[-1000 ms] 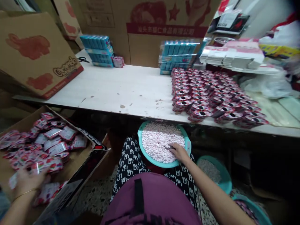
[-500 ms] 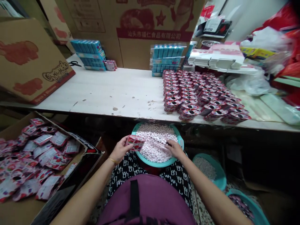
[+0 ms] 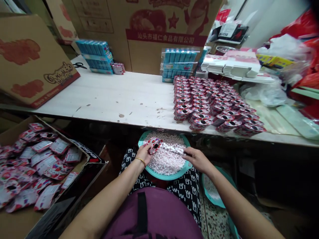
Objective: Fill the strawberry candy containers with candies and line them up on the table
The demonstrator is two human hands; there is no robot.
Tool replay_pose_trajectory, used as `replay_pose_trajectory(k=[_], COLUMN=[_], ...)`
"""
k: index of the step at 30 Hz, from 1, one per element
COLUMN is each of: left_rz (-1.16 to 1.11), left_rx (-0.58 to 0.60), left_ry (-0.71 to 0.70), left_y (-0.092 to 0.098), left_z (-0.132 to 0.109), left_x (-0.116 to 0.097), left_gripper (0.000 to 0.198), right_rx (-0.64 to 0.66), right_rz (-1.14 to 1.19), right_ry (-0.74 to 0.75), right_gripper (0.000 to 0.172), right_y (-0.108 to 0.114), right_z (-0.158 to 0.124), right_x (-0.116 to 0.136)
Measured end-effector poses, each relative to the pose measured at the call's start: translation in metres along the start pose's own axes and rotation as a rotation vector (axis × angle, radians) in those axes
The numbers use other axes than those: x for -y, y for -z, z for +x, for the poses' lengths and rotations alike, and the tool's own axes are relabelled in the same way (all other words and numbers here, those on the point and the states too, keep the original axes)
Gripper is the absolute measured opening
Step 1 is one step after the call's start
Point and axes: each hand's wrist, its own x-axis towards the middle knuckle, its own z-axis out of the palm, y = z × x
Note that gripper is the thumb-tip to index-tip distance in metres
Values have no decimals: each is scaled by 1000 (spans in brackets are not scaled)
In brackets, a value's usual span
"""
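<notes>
My left hand (image 3: 144,153) is closed around a small red printed packet (image 3: 155,144), tilted so the dark round hole in its end faces right. My right hand (image 3: 198,159) pinches the end of a narrow, clear scoop (image 3: 174,148) filled with small white candies. The scoop points left toward the packet's hole; whether the two touch I cannot tell. Both hands are over a turquoise basin (image 3: 159,176) of pale pink and white candies (image 3: 165,165), which rests on my lap.
Rows of upright packets (image 3: 203,122) stand on the white table (image 3: 119,99). An open carton (image 3: 93,157) of similar packets is at my left. Stacked blue boxes (image 3: 96,56) stand at the back. A second turquoise basin (image 3: 214,199) sits low on the right.
My left hand has moved right over the basin and turned the packet so its hole shows. My right hand has lifted the filled scoop out of the candies.
</notes>
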Motion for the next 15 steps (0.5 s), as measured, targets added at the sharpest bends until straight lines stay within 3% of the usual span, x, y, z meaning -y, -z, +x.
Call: replay_pose_trajectory(k=[3, 9, 15], left_rz=[-66, -95, -103], left_rx=[-26, -11, 17], left_ry=[38, 77, 65], left_y=[-5, -4, -5], left_z=[1, 0, 2], left_x=[9, 20, 19], left_gripper=[4, 9, 8], right_rx=[37, 126, 183], right_rz=[-176, -559, -717], right_ry=[-53, -127, -113], right_gripper=[23, 28, 26], right_y=[1, 4, 11], right_z=[5, 23, 37], right_x=[17, 59, 87])
